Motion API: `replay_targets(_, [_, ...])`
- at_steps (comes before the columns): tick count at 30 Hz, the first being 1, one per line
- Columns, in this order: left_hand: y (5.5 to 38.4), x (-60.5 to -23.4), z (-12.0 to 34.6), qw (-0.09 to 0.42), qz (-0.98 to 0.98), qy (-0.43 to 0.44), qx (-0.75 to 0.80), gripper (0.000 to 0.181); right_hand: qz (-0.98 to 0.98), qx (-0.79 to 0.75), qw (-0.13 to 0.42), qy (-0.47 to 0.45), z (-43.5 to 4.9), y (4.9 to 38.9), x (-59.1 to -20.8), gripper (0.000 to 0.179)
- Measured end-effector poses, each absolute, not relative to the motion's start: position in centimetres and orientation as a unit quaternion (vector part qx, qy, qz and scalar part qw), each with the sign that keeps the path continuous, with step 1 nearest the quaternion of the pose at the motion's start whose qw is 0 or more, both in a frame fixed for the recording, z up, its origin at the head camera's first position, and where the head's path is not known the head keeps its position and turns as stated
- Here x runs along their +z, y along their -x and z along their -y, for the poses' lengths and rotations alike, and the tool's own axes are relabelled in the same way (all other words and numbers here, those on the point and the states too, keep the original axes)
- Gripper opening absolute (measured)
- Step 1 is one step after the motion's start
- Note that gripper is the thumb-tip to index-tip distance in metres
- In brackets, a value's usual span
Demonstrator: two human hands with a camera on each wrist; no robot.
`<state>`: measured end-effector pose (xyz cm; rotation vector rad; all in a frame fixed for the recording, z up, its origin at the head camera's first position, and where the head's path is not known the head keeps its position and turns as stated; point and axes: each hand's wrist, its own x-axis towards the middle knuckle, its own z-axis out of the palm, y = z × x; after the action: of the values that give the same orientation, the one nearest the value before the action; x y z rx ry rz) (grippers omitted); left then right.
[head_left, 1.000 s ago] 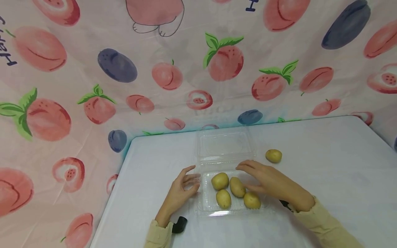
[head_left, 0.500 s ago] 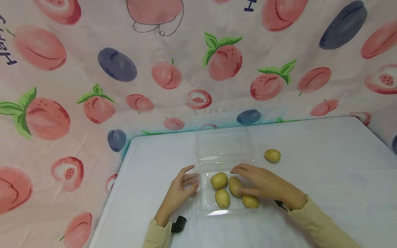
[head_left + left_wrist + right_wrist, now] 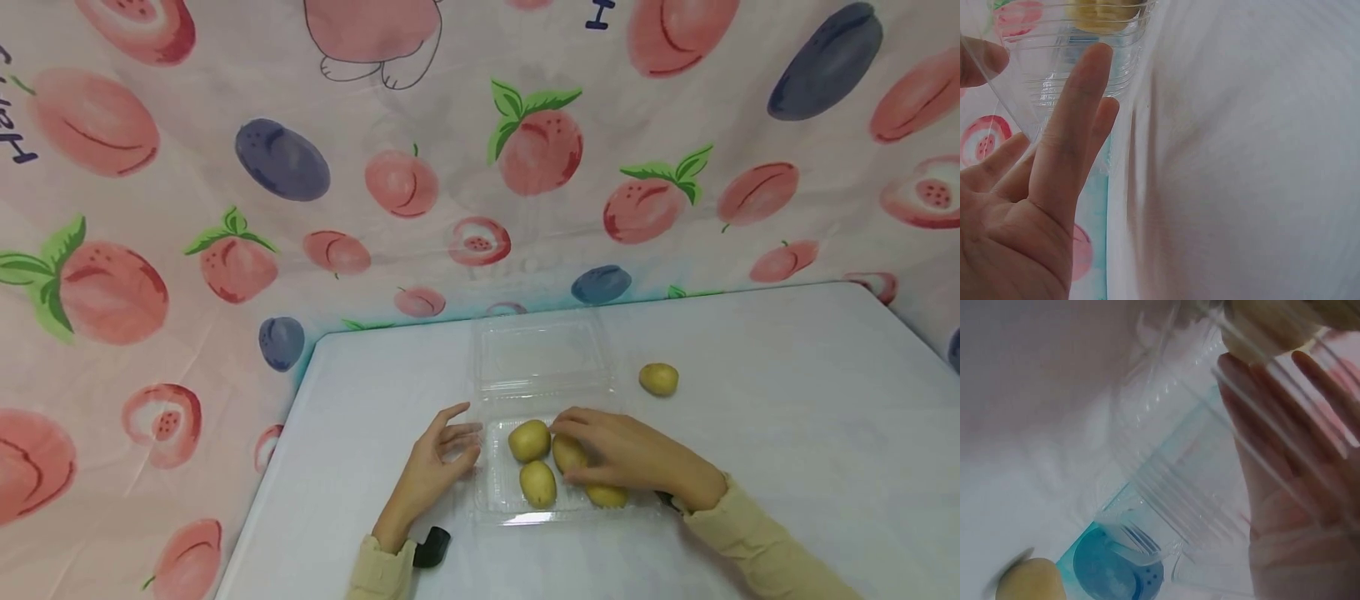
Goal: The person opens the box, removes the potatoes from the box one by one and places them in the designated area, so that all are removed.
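A clear plastic clamshell box [image 3: 498, 500] lies on the table with its lid [image 3: 540, 354] folded back. Several potatoes sit in its base, among them one at the upper left [image 3: 529, 440] and one below it [image 3: 537, 484]. My right hand [image 3: 630, 450] reaches in from the right and holds the middle potato [image 3: 568, 454] between thumb and fingers, partly covering it and the lower right potato [image 3: 606, 496]. Seen from the right wrist, its fingertips meet that potato [image 3: 1260, 328] behind the ribbed wall. My left hand [image 3: 435, 467] rests at the box's left wall, fingers loosely extended.
One more potato [image 3: 659, 379] lies on the white table [image 3: 787, 400], to the right of the lid. A fruit-printed cloth [image 3: 420, 100] hangs behind the table and down its left side. A dark wrist device [image 3: 432, 547] shows at the left sleeve.
My right hand has moved left and slightly down, over the middle and lower right potatoes. The left hand and the box stay where they were.
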<state>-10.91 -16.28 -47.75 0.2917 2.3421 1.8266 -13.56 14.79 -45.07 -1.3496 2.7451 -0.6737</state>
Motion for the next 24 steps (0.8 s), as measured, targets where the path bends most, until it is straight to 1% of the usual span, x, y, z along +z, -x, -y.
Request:
replay_targets(12, [10.96, -47.90, 16.28, 0.077, -0.789, -0.095, 0.602, 0.063, -0.883, -0.214, 0.019, 0.417, -14.51, 13.68, -45.53, 0.052])
replay_targets(17, [10.91, -47.81, 16.22, 0.078, -0.786, -0.092, 0.606, 0.063, -0.876, -0.230, 0.033, 0.423, -14.56, 13.91, -45.43, 0.043])
replay_targets(24, [10.98, -47.61, 16.09, 0.079, -0.785, -0.090, 0.608, 0.063, -0.870, -0.232, 0.029, 0.434, -14.57, 14.15, -45.34, 0.039])
